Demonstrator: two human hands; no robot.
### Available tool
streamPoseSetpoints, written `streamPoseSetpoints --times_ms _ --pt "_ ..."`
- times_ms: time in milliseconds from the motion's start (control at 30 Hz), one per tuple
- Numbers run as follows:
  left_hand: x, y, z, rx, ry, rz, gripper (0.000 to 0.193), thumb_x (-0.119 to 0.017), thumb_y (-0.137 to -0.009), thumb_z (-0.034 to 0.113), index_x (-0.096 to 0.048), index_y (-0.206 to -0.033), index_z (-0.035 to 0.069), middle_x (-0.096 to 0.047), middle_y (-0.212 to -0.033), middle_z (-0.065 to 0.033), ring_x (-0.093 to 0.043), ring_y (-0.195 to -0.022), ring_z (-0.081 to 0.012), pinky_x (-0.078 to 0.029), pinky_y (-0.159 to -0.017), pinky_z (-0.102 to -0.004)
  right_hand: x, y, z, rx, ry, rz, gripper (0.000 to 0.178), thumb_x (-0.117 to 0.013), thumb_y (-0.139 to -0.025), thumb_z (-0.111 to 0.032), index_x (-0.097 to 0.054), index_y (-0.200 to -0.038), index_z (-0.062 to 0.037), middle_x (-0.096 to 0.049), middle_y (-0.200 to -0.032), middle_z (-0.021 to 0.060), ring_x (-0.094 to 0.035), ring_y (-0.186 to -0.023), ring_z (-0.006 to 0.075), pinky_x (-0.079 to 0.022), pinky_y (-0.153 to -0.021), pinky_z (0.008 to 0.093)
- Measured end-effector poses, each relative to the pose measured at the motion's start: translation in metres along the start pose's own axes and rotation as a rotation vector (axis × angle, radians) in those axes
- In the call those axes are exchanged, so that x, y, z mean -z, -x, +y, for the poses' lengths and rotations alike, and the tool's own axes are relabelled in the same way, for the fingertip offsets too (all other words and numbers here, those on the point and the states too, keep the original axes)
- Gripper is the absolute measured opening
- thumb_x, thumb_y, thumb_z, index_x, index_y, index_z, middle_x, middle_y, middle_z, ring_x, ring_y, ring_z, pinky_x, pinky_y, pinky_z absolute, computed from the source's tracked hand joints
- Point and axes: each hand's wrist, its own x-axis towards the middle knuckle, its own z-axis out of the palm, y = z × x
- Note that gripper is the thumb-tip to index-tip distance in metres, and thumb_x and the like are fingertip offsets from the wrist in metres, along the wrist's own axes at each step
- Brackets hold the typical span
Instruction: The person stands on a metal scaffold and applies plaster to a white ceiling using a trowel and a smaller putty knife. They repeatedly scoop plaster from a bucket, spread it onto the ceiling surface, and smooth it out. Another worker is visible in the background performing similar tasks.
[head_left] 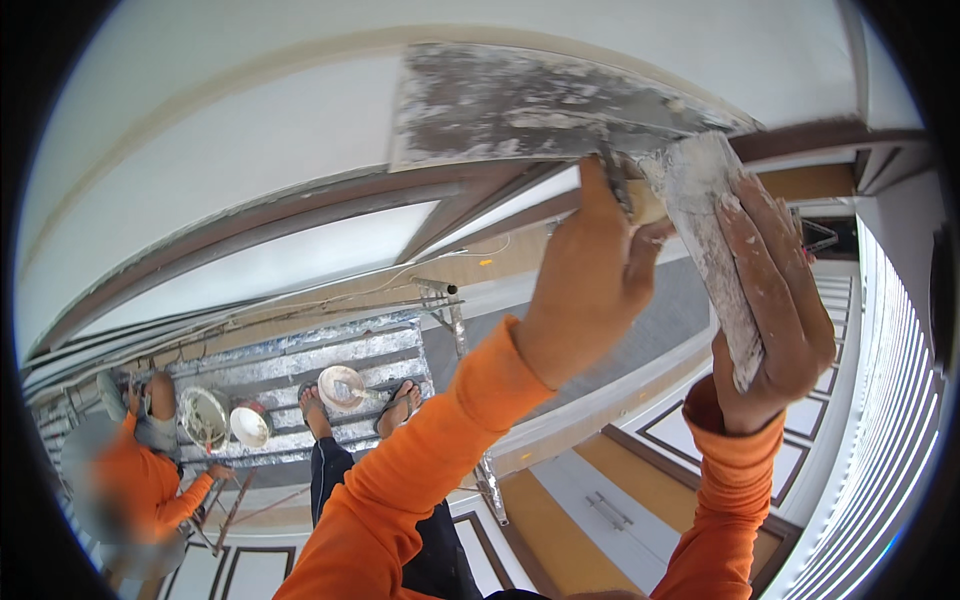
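Observation:
My left hand (585, 290) is closed around the handle of a wide plastering trowel (470, 105). White putty smears the trowel's grey blade, which lies along the pale wall surface (300, 110) just above a brown trim. My right hand (785, 290) grips a flat, putty-crusted piece (710, 240) that looks like a board or a second blade; its exact kind is unclear. The upper end of this piece is close to the trowel's handle and right end; I cannot tell whether they touch. White putty marks the fingers of my right hand.
I stand on a slatted scaffold platform (365, 345), high over a grey floor (580, 355). Near my feet are a putty tub (342, 388), a small white pail (250, 427) and a larger bucket (205, 418). Another person in orange (150, 480) sits at the platform's left end.

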Motion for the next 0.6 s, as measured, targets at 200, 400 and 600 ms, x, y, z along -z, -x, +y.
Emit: streamPoseSetpoints --times_ms 200,400,600 --pt "-0.003 -0.003 0.002 0.123 0.189 -0.065 0.039 -0.054 -0.096 -0.004 -0.031 -0.126 -0.01 -0.064 -0.103 -0.0197 -0.066 -0.096 -0.0276 -0.053 -0.087 -0.0336 -0.01 0.019 0.027 -0.071 0.043 0.105 0.041 -0.077 -0.075 -0.017 -0.075 -0.113 -0.0018 -0.073 -0.113 0.021 -0.07 -0.108 0.0391 -0.054 -0.098 0.0456" --pt "0.001 -0.003 0.009 0.173 0.199 -0.095 0.038 -0.059 -0.099 0.0 -0.033 -0.127 -0.006 -0.061 -0.112 -0.0151 -0.062 -0.107 -0.0173 -0.048 -0.098 -0.029 -0.023 0.033 0.05 -0.097 0.084 0.142 0.051 -0.059 -0.073 0.012 -0.071 -0.12 -0.0003 -0.071 -0.121 0.0185 -0.07 -0.112 0.0346 -0.055 -0.094 0.0366" --pt "-0.003 -0.002 0.005 0.194 0.295 -0.057 0.041 -0.062 -0.1 0.006 -0.034 -0.128 -0.005 -0.062 -0.113 -0.0142 -0.062 -0.108 -0.0172 -0.047 -0.099 -0.029 -0.035 0.038 0.064 -0.098 0.089 0.22 0.052 -0.058 -0.073 0.015 -0.071 -0.121 -0.0007 -0.072 -0.121 0.0169 -0.071 -0.111 0.0319 -0.056 -0.092 0.034"
